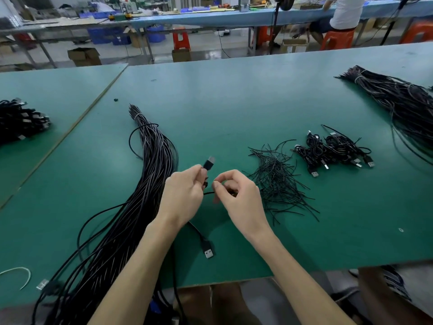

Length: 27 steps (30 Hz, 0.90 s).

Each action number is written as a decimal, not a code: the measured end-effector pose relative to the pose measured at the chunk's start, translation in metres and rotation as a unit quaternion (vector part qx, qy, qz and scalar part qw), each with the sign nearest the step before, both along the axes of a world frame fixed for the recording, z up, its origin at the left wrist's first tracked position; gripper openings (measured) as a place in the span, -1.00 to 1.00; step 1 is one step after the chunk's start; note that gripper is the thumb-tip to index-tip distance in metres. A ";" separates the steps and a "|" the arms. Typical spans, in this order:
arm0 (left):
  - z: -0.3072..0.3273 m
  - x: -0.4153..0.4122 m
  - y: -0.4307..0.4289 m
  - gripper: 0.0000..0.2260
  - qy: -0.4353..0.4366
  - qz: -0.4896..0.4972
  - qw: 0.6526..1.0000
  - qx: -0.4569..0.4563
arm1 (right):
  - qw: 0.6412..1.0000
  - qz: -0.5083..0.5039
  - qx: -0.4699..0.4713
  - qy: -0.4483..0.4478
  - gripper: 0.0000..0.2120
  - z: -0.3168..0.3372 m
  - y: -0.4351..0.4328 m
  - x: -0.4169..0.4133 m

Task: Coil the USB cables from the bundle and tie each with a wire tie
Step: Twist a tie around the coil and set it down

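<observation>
My left hand [185, 193] grips a black USB cable; its plug [209, 163] sticks up above my fingers. My right hand [236, 195] pinches a thin black strand [208, 193] that runs between the two hands; whether it is cable or wire tie I cannot tell. Another USB plug [208, 250] lies on the green table [234, 102] below my hands. The long bundle of black USB cables [150, 165] lies to the left. A loose pile of black wire ties [278, 181] sits just right of my right hand. Several coiled, tied cables [335, 151] lie further right.
A second large cable bundle [403, 106] lies at the far right. A heap of black cables [21, 120] sits at the left on the neighbouring table. A white tie [23, 273] lies near the front left edge. A person sits at a far bench [339, 15].
</observation>
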<state>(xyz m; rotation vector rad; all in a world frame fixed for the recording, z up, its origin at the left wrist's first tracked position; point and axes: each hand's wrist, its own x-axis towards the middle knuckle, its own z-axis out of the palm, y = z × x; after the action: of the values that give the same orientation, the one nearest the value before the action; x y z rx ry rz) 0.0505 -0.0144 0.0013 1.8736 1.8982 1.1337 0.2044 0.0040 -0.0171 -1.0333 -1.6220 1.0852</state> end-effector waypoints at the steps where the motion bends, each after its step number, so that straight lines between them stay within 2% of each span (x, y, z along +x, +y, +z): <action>1: 0.000 -0.001 -0.001 -0.69 0.071 0.009 0.997 0.008 | 1.000 -0.004 0.001 0.002 -0.94 0.000 0.000 0.000; 3: 0.003 -0.001 -0.002 -0.70 0.131 0.017 0.991 0.029 | 1.000 -0.020 0.003 0.007 -0.94 0.000 0.000 0.001; 6: 0.005 0.003 -0.003 -0.74 0.164 0.014 0.985 0.045 | 0.998 -0.059 -0.004 0.014 -0.93 -0.002 0.002 0.002; 9: 0.002 0.007 -0.003 -0.78 0.171 0.001 0.984 0.051 | 0.994 -0.089 -0.023 0.065 -0.96 -0.003 0.003 0.004; 12: -0.002 0.010 -0.001 -0.79 0.149 0.003 0.987 0.060 | 0.993 -0.073 -0.017 0.091 -0.94 -0.002 0.001 0.003; 16: -0.005 0.013 0.002 -0.82 -0.063 0.012 0.996 0.058 | 0.992 -0.032 -0.001 0.122 -0.92 -0.001 0.001 0.002; 20: -0.005 0.010 0.006 -0.80 -0.176 0.020 0.983 0.056 | 0.991 0.026 0.001 0.129 -0.92 0.000 0.000 0.000; 22: -0.005 0.009 0.006 -0.79 -0.286 -0.013 0.958 0.030 | 0.992 0.041 -0.005 0.118 -0.93 0.000 0.000 -0.001; 24: -0.002 0.010 0.004 -0.78 -0.393 -0.041 0.919 0.006 | 0.992 0.048 -0.013 0.112 -0.94 0.000 0.000 -0.001; 27: -0.001 0.010 0.002 -0.73 -0.487 -0.073 0.870 -0.016 | 0.991 0.067 -0.025 0.110 -0.90 0.000 0.000 -0.002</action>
<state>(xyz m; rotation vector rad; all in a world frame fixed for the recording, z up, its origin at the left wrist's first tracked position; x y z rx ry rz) 0.0603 -0.0121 0.0004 1.0212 1.1471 1.5529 0.2026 0.0042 -0.0166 -0.8142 -1.5078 1.2877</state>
